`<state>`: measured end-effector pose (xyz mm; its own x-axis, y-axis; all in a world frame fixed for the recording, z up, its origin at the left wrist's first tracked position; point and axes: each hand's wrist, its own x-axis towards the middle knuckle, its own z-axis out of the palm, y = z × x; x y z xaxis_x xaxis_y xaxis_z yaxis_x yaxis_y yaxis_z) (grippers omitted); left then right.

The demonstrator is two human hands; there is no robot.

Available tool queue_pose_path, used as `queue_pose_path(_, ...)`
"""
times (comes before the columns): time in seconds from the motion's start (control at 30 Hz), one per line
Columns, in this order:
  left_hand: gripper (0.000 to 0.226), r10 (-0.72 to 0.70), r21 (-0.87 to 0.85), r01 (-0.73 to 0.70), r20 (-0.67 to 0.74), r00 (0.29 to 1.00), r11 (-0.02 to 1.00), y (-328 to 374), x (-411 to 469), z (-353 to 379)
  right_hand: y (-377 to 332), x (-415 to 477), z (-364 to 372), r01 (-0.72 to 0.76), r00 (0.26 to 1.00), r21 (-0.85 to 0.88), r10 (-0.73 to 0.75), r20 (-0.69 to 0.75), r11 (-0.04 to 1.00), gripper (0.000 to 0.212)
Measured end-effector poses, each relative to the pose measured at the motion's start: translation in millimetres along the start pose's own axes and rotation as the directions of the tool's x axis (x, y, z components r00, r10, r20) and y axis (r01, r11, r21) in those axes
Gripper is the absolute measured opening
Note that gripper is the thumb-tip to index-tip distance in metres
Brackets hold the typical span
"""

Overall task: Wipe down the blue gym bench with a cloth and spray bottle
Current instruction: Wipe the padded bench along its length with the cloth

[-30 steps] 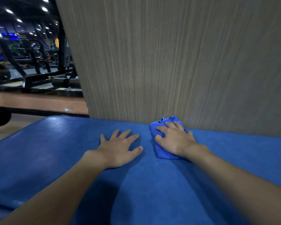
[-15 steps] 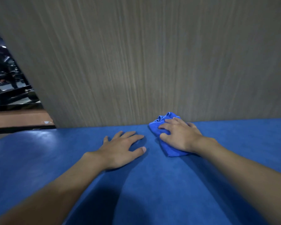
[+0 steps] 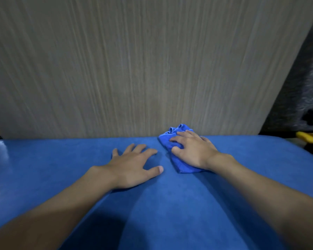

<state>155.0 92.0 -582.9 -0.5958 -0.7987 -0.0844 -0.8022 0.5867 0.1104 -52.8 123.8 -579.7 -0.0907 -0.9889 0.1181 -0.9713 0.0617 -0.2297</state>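
the view has swung to the right: the gym floor at the left edge is all but gone and one yellow thing [image 3: 309, 136] now shows at the right. the two hands and the one cloth [image 3: 182, 166] keep their places on the one bench [image 3: 61, 168]. the left hand [image 3: 132, 166] lies flat, palm down, its fingers [image 3: 148, 152] spread and straight on the blue pad, holding nothing. the right hand [image 3: 193, 150] rests on the cloth, its fingers [image 3: 183, 134] bent over it, with thumb and forefinger bunching the fabric. the cloth lies under those fingers, poking out past the fingertips against the one wood-grain panel [image 3: 134, 69] and out behind the thumb. the left thumb tip is near the cloth's near corner, not touching.
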Motion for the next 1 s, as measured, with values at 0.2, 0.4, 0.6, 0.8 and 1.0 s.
queue_pose_path(0.2, 0.07, 0.079, -0.041, -0.078, 0.009, 0.997, 0.996, 54, 21, 3, 60, -17, -15, -0.064, 0.998, -0.008, 0.064, -0.012, 0.998, 0.045)
queue_pose_path(0.4, 0.069, 0.185, -0.065, -0.183, 0.022, 0.983, 0.981, 111, 42, 8, 121, -36, -32, -0.169, 0.985, -0.003, 0.168, -0.045, 0.986, 0.046)
queue_pose_path(0.6, 0.066, 0.324, -0.103, -0.32, 0.024, 0.946, 0.942, 166, 59, 12, 173, -51, -48, -0.281, 0.956, -0.009, 0.279, -0.09, 0.96, 0.045)
queue_pose_path(0.8, 0.068, 0.339, -0.061, -0.336, 0.03, 0.94, 0.94, 193, 67, 15, 218, -71, -61, -0.408, 0.908, 0.007, 0.406, -0.107, 0.913, 0.052)
queue_pose_path(1.0, 0.069, 0.347, -0.056, -0.343, 0.063, 0.936, 0.938, 189, 65, 14, 232, -110, -66, -0.469, 0.871, 0.064, 0.473, -0.129, 0.881, 0.054)
